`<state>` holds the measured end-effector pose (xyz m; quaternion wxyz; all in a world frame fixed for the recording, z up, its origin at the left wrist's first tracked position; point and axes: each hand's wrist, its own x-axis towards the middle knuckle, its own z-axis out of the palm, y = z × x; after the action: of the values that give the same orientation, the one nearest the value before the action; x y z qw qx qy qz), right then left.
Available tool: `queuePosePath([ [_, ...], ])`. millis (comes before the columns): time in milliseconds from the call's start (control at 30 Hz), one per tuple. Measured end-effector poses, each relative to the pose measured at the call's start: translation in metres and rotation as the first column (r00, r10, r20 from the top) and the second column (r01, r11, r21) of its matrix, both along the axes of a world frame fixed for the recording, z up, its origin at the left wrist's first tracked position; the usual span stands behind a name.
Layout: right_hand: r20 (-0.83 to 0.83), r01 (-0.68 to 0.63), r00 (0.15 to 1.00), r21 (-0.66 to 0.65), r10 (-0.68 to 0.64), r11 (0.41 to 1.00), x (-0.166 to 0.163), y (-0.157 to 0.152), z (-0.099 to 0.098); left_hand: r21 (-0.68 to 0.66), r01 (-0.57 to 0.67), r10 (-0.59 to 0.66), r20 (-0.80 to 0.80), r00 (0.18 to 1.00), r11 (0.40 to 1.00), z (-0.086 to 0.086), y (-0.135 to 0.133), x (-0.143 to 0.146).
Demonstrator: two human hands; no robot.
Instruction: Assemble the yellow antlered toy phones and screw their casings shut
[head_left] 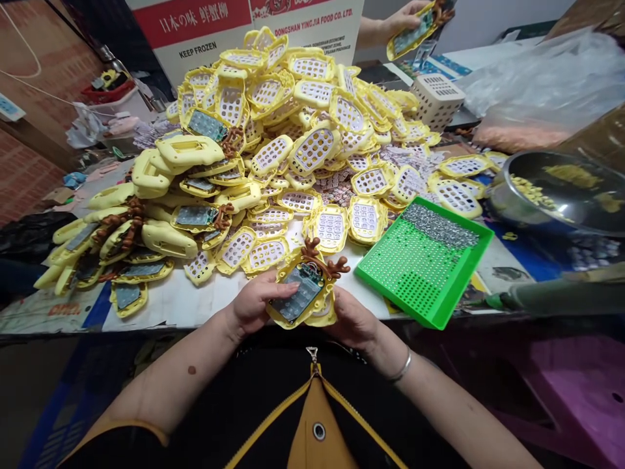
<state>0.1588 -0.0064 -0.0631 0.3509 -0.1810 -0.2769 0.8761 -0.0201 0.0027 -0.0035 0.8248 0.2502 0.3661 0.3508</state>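
Note:
Both my hands hold one yellow toy shell (303,294) with brown antlers and a dark circuit board in it, close to my body at the table's front edge. My left hand (254,304) grips its left side, thumb lying on the board. My right hand (352,319) is closed on its right edge from beneath. Behind it rises a big heap of yellow shells (293,130) with white keypad holes.
A green perforated tray (424,267) with small screws lies to the right. A steel bowl (551,189) holds yellow bits at far right. Assembled yellow units (146,228) are stacked left. Another person's hand (405,19) holds a shell at the back. A screwdriver (537,296) rests on the right.

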Motion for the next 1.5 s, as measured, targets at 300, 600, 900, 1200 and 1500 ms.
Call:
queuePosePath([
  [300, 0.133, 0.308, 0.936, 0.14, -0.327, 0.941, -0.002, 0.002, 0.007, 0.035, -0.278, 0.272, 0.118, 0.955, 0.96, -0.004, -0.002, -0.006],
  [600, 0.265, 0.367, 0.869, 0.223, -0.418, 0.903, -0.011, 0.001, 0.018, -0.137, -0.396, 0.415, 0.169, 0.894, 0.908, -0.011, 0.001, 0.002],
  [900, 0.069, 0.439, 0.879, 0.271, -0.472, 0.857, -0.007, 0.013, 0.044, -0.148, -0.214, 0.235, 0.149, 0.961, 0.966, -0.025, -0.007, -0.008],
  [1200, 0.086, 0.39, 0.901, 0.272, -0.426, 0.88, -0.014, 0.014, 0.05, -0.011, -0.351, 0.35, -0.047, 0.935, 0.936, -0.023, -0.01, 0.001],
  [1500, 0.078, 0.385, 0.909, 0.212, -0.409, 0.898, -0.017, 0.012, 0.047, 0.18, -0.391, 0.416, -0.133, 0.9, 0.903, -0.034, -0.012, -0.001],
])
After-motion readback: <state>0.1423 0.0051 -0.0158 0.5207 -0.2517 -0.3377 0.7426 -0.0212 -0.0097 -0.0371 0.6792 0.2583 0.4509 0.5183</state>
